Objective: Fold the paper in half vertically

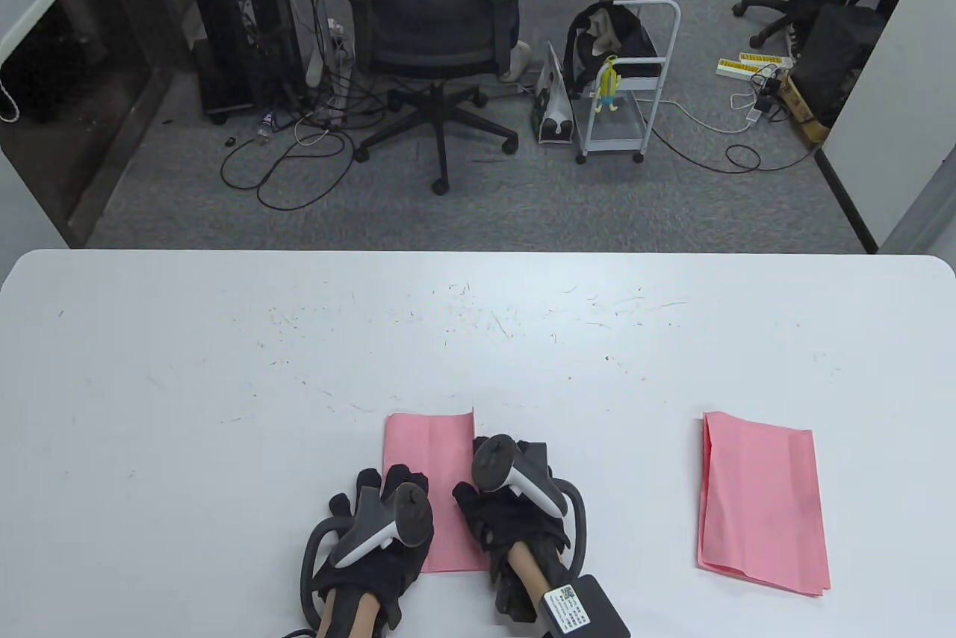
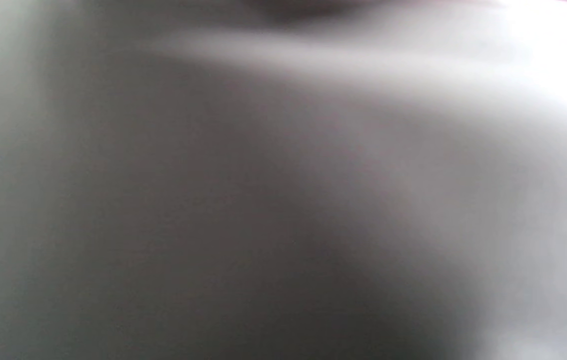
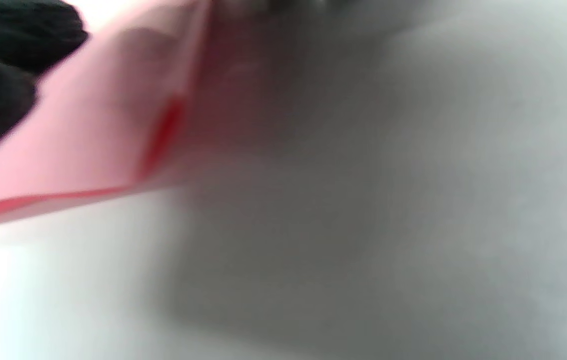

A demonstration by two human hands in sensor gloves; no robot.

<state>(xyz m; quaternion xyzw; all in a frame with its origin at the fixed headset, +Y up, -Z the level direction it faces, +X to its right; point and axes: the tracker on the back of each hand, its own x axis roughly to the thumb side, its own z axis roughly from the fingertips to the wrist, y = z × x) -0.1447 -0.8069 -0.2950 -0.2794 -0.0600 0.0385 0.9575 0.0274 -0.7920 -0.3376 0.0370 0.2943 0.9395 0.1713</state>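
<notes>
An office floor with a black swivel chair (image 1: 437, 18), a white trolley (image 1: 627, 89) and loose cables lies beyond the far edge of a white table (image 1: 224, 354), whose top is marked with fine scratches. Near the middle of the table's near edge lies a pink paper (image 1: 428, 444), already doubled over into a tall narrow shape, its long sides running away from the near edge. Both gloved hands rest on it. The left hand (image 1: 377, 530) lies flat over the paper's lower left part, fingers spread and pointing toward the far edge, pressing down rather than gripping. The right hand (image 1: 515, 511) sits along the paper's right long edge; the tracker covers its fingers from above, so how far they are curled cannot be told. In the right wrist view, blurred, dark fingertips (image 3: 8, 60) lie on the pink sheet beside its layered edge. The left wrist view is too blurred to show anything but the table surface. Well apart, toward the near right corner, lies a second pink paper (image 1: 762, 503), folded too, untouched.
</notes>
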